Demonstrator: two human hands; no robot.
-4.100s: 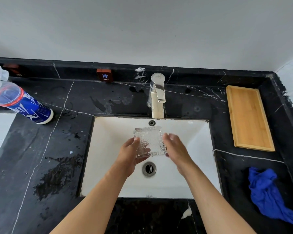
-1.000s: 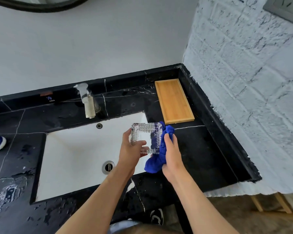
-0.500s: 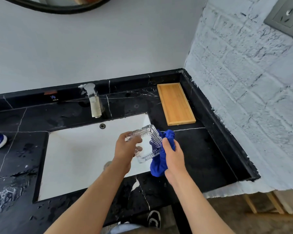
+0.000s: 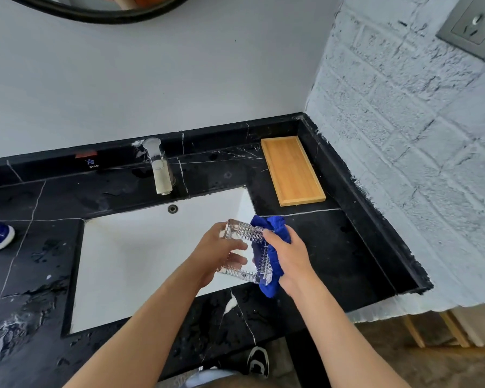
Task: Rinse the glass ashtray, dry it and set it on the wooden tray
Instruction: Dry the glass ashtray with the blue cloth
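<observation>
The square, clear cut-glass ashtray (image 4: 247, 252) is held in the air at the centre of the frame, above the right-hand edge of the white rectangular sink basin (image 4: 140, 253), tilted so that its ribbed walls and hollow turn toward the right. The left hand (image 4: 219, 254) grasps it from the left, fingers wrapped over the near wall and thumb on the far wall; this grip steadies the glass and leaves the right-hand wall and the hollow exposed. The right hand (image 4: 289, 259) is clenched on a bunched blue cloth (image 4: 272, 247), which it presses against the right wall of the ashtray, part of the cloth showing through the glass. The position suggests the drying step, judged partly done; whether moisture remains on the glass cannot be told. Holding the work over the basin edge lets any drip fall into the basin or onto the black white-veined marble counter (image 4: 333, 247), not onto the floor. The flat rectangular wooden tray (image 4: 291, 169) lies at the upper right of the frame, against the back corner of the counter, well apart from the hands and bare. The chrome tap (image 4: 158, 169) stands behind the basin at upper centre; no water stream is visible from it. Wet patches mark the counter at lower left.
</observation>
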